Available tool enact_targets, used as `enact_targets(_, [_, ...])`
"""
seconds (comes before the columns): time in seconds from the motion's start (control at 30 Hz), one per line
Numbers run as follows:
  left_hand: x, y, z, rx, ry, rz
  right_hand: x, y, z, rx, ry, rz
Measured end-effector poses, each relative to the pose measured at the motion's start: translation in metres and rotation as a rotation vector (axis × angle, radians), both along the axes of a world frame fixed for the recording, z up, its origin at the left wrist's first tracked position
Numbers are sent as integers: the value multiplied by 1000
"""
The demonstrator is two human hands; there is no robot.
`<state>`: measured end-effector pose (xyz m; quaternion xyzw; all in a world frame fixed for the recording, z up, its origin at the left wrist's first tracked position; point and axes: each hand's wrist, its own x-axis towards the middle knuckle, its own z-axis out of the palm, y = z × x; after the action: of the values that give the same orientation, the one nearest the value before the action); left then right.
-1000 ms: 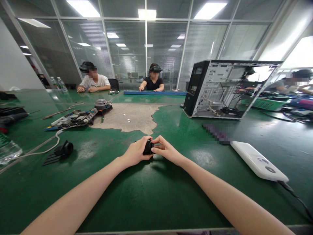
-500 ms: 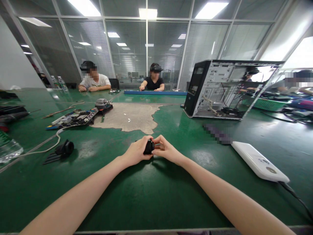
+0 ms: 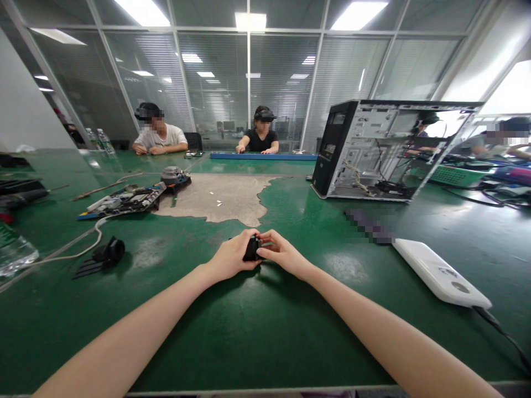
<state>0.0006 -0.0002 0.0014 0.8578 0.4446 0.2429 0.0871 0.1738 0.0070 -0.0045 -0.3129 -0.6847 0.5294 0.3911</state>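
In the head view, a small black part (image 3: 251, 250) is between my two hands, low over the green table (image 3: 232, 342). My left hand (image 3: 230, 255) wraps round it from the left, fingers closed. From the right, my right hand (image 3: 284, 252) pinches its near side with thumb and fingertips. Much of the part is hidden by my fingers, so its exact kind does not show. To the left lies a black round piece with flat slats (image 3: 108, 251). Beyond my hands is a bare, worn patch (image 3: 219, 193) in the green surface, with small white scraps on it.
Right of my hands lies a white power bank (image 3: 440, 273) with a cable, beside a blurred-out dark object (image 3: 369, 226). An open computer case (image 3: 344, 155) stands behind. A circuit board (image 3: 124, 202) and a bottle (image 3: 16, 251) are left. Two people (image 3: 261, 138) sit opposite.
My right thumb and fingers have shifted slightly left, closer onto the black part. My left hand keeps its hold in almost the same place.
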Motion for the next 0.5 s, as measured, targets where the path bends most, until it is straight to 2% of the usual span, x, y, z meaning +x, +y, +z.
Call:
enact_targets(0.13, [0, 0, 0, 1, 4, 1, 1, -2, 1, 6, 61, 75])
enact_targets(0.33, [-1, 0, -1, 15, -13, -7, -2, -1, 1, 33, 39, -15])
enact_targets(0.5, [0, 1, -1, -2, -15, -1, -2, -1, -1, 16, 8, -19])
